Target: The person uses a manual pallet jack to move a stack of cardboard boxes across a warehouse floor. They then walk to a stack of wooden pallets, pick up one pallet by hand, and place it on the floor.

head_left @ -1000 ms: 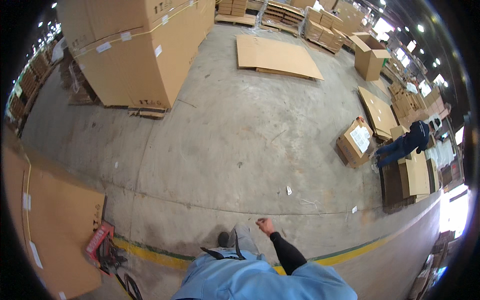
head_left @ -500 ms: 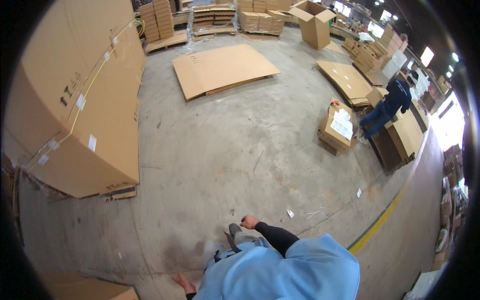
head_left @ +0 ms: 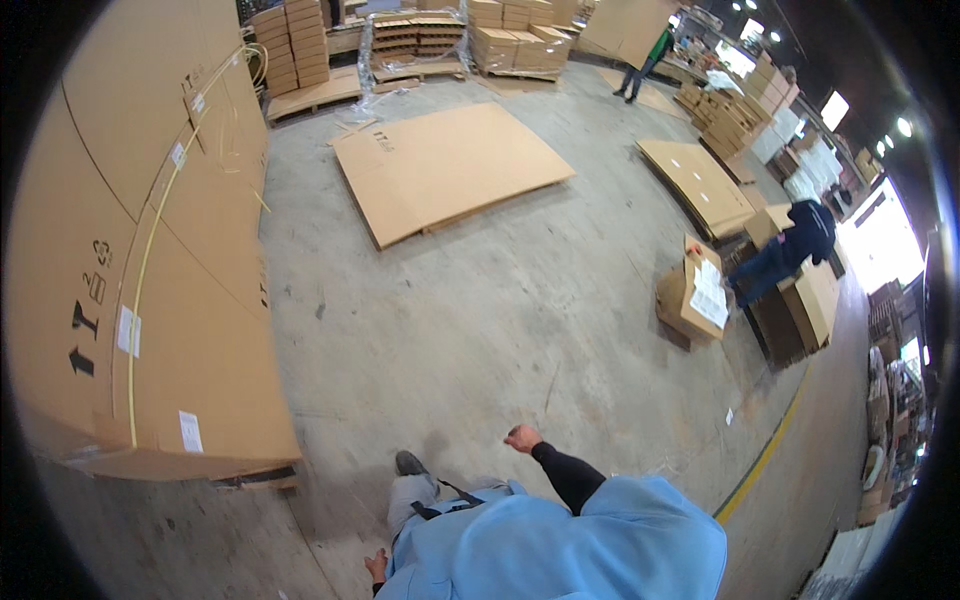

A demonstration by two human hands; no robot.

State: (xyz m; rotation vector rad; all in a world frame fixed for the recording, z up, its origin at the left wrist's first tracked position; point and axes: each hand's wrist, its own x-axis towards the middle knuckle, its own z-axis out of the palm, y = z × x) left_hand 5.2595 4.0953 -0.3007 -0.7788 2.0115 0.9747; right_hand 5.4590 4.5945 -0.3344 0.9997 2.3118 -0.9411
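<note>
My right hand [head_left: 522,438] is out ahead of my body over the concrete floor, its fingers curled in. Whether anything small is inside the curl is too small to make out. Low by my left hip hangs my left hand [head_left: 376,566], fingers a little apart and nothing visible in it. Neither hand touches any carton. The nearest large thing is a tall strapped cardboard carton [head_left: 200,360] on the left, with yellow straps and white labels. Farther ahead a stack of flat cardboard sheets [head_left: 455,165] lies on the floor.
To the right stands a carton with papers on top [head_left: 690,300], beside a co-worker in dark clothes [head_left: 805,235] bending over cardboard. Another flat cardboard stack [head_left: 697,185] lies behind. A person in green [head_left: 655,50] stands far back. A yellow floor line [head_left: 765,455] runs at right.
I have stepped forward; the strapped carton and flat sheets look closer. My left hand has swung back toward my hip. The person in green now shows beside the large carton at the back.
</note>
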